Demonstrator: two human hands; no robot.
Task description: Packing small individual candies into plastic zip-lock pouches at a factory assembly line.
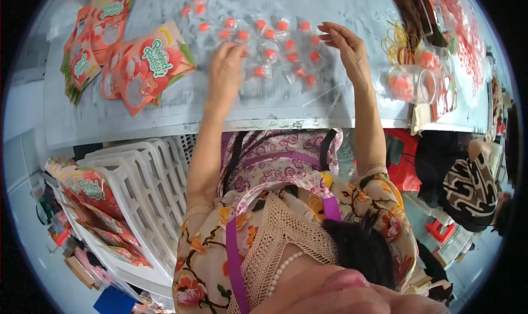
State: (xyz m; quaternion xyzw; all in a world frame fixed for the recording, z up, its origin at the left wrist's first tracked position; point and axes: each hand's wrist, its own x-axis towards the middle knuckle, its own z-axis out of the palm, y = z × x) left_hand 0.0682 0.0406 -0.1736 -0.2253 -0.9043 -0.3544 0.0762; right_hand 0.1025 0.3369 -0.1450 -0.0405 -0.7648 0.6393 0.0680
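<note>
Small red candies in clear wrappers (270,54) lie scattered over the pale table (181,119) between my hands. My left hand (224,69) is at the left side of the scatter, just below a few candies. Its fingers are curled together and slightly blurred, so anything pinched in them is hidden. My right hand (350,49) hovers at the right side of the candies. Its fingers stretch out to the left, apart, with no object visible in them; the nearest wrapped candy (314,56) lies beside it.
Printed red pouches (159,61) lie in piles on the left. At right are yellow rubber bands (397,43), a clear jar (426,87) on its side with red contents, and a heap of pink packets (465,44). White plastic crates (126,176) stand below the table at left, with more pouches.
</note>
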